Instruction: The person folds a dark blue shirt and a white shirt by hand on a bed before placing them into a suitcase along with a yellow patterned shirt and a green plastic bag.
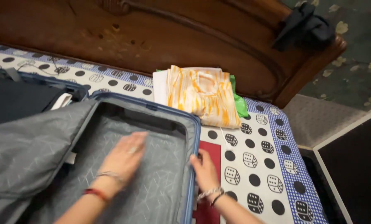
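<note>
Grey lining [152, 182] of the open blue suitcase [192, 124]: I'm pressing my flat, empty left hand [125, 155] on it, right hand [204, 168] gripping the rim to steady the shell.

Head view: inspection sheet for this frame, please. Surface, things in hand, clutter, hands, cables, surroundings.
Surface: bedspread printed with dice and black dots, blue border.
Things in hand: open blue suitcase with grey lining.
Clutter: folded orange-and-white cloth on a green piece; red flat item beside the case.
Hands: left hand flat on the lining; right hand on the case rim.
Cables: nothing seen.
Surroundings: carved wooden headboard.
</note>
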